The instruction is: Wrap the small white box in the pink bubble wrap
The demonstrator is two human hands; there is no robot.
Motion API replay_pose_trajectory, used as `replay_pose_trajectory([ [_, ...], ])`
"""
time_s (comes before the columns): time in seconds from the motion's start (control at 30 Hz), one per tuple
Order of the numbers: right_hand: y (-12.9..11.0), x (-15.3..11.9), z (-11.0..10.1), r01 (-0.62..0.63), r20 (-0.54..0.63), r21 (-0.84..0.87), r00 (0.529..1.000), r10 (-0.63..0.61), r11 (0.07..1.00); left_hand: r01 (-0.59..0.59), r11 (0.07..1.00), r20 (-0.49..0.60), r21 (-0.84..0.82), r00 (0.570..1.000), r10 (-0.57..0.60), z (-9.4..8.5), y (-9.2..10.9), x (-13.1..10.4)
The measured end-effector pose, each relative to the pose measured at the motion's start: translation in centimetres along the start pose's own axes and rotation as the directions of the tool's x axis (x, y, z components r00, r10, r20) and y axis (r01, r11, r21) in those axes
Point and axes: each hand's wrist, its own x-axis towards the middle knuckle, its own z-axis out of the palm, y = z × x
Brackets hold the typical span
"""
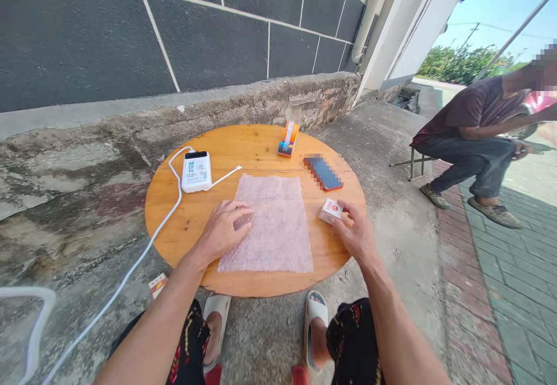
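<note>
A pinkish sheet of bubble wrap (273, 222) lies flat on the round wooden table (256, 283). My left hand (226, 228) rests at the sheet's left edge, fingers apart, with nothing held. To the right of the sheet, a small white box with red print (331, 210) sits near the table's right side. The thumb and fingers of my right hand (354, 231) are around the box's right end, gripping it.
A white power bank (196, 171) with cables is at the back left. An orange tape dispenser (288, 140) and a phone (322, 171) lie toward the back right. Another box (157, 284) is below the table's left edge. A seated person (474, 118) is at far right.
</note>
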Motion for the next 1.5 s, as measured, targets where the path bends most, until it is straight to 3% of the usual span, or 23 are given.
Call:
replay_pose_trajectory([
  [0.13,-1.7,-0.2,0.8,0.102,-0.037,0.105,0.994,-0.098,0.989,0.007,1.0,0.01,0.017,1.0,-0.008,-0.2,0.5,0.1],
  [0.37,-6.9,-1.2,4.7,0.299,0.108,0.214,0.939,-0.327,0.93,-0.004,1.0,0.0,0.015,1.0,0.004,0.1,0.4,0.1],
  [0.5,-8.3,-1.0,6.5,0.34,0.169,0.26,0.906,-0.389,0.904,-0.012,1.0,-0.007,0.024,1.0,0.012,0.2,0.3,0.0],
  [0.77,-8.1,-0.6,8.3,0.344,0.251,0.262,0.878,-0.407,0.902,-0.018,0.999,-0.017,0.027,1.0,0.019,0.1,0.4,-0.1],
  [1.5,-7.9,-0.8,8.4,0.329,0.281,0.258,0.874,-0.397,0.908,-0.02,0.999,-0.003,0.031,1.0,0.021,0.2,0.4,-0.1],
])
